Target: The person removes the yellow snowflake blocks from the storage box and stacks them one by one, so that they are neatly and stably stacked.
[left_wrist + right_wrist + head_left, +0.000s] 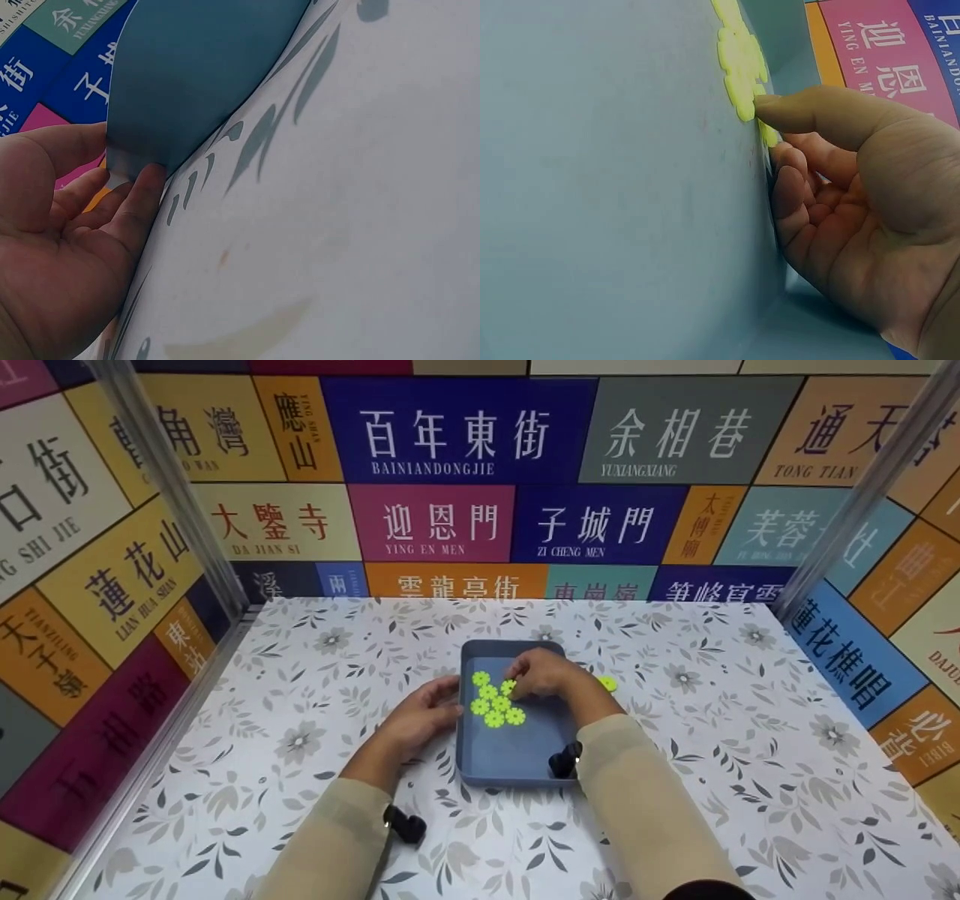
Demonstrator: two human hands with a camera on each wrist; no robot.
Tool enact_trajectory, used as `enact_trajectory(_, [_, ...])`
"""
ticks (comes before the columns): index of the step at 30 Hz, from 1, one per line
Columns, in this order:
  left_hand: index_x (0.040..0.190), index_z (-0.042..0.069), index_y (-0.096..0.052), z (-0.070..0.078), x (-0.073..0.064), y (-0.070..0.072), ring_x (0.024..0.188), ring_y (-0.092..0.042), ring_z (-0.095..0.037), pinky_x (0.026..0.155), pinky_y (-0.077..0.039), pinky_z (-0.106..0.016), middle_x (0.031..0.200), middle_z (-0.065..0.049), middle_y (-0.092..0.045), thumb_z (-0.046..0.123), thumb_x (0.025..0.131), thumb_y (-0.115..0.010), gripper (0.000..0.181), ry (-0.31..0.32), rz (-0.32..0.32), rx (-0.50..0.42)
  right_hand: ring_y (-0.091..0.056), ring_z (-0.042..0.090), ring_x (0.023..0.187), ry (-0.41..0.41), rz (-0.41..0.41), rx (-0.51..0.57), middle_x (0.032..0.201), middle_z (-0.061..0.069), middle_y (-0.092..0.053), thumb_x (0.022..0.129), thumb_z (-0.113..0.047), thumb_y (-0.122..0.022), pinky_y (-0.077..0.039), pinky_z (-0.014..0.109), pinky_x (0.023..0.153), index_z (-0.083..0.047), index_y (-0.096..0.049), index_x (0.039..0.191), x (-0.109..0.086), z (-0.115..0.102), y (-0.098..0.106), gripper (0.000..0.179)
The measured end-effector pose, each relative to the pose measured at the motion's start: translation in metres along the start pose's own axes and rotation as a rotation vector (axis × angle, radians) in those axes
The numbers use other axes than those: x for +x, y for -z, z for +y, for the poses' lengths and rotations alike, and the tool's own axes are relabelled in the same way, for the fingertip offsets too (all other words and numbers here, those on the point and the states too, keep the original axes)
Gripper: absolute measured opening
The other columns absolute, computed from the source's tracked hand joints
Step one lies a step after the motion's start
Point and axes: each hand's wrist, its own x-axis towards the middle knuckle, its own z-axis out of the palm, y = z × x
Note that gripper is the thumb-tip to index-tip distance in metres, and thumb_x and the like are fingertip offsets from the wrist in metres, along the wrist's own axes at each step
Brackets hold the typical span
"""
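A grey-blue rectangular tray (pixel 517 754) lies on the table. Inside it, toward the far left, several flat yellow-green flower-shaped pieces (pixel 493 718) sit close together, some touching. My right hand (pixel 541 675) reaches over the tray's far right part. Between thumb and forefinger it pinches one flower-shaped piece (pixel 767 133) at the edge of the cluster, low over the tray floor. Along the tray's left wall, my left hand (pixel 427 712) rests its fingers against the outside; the left wrist view shows the fingertips (pixel 150 176) touching the wall.
Just right of the tray, another yellow-green piece (pixel 607 684) lies on the table, partly hidden by the right forearm. A white cloth with grey flowers and leaves (pixel 712 682) covers the table. Panels with coloured signs (pixel 457 427) stand at the back and both sides.
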Motion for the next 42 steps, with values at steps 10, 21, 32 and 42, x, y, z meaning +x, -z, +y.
enact_trajectory(10, [0.162,0.005,-0.043,-0.001,0.000,-0.001,0.154,-0.048,-0.035,0.110,-0.055,-0.036,0.170,-0.016,-0.042,0.002,0.099,-0.068,0.068,-0.006,-0.030,-0.051,-0.061,0.016,0.085,0.054,0.048,0.095,0.098,0.001,-0.068,0.085,-0.007,-0.086,-0.052,0.029,0.074,-0.010,-0.076,0.115,0.000,0.002,-0.003,0.032])
enact_trajectory(21, [0.161,0.008,-0.046,-0.001,0.000,0.000,0.154,-0.049,-0.032,0.119,-0.051,-0.042,0.169,-0.014,-0.046,0.001,0.097,-0.069,0.068,0.017,-0.006,-0.039,-0.069,0.018,0.093,-0.001,0.085,0.172,0.115,0.007,-0.074,0.092,-0.009,-0.078,-0.057,0.030,0.079,-0.012,-0.077,0.120,0.001,-0.001,0.000,0.028])
enact_trajectory(32, [0.161,0.006,-0.044,0.000,-0.002,-0.001,0.154,-0.048,-0.036,0.121,-0.049,-0.044,0.169,-0.017,-0.045,0.001,0.097,-0.069,0.069,-0.008,-0.012,-0.036,-0.074,0.024,0.103,-0.012,0.101,0.326,0.117,0.009,-0.074,0.096,-0.015,-0.074,-0.062,0.042,0.094,-0.016,-0.076,0.125,-0.005,-0.011,0.021,0.028])
enact_trajectory(42, [0.162,0.007,-0.044,-0.001,0.000,-0.001,0.152,-0.051,-0.033,0.117,-0.052,-0.042,0.168,-0.015,-0.046,0.002,0.097,-0.070,0.070,-0.008,-0.002,-0.026,-0.072,0.019,0.101,0.051,0.183,0.499,0.125,0.011,-0.072,0.102,-0.012,-0.070,-0.059,0.050,0.109,-0.007,-0.073,0.132,-0.032,-0.015,0.044,0.031])
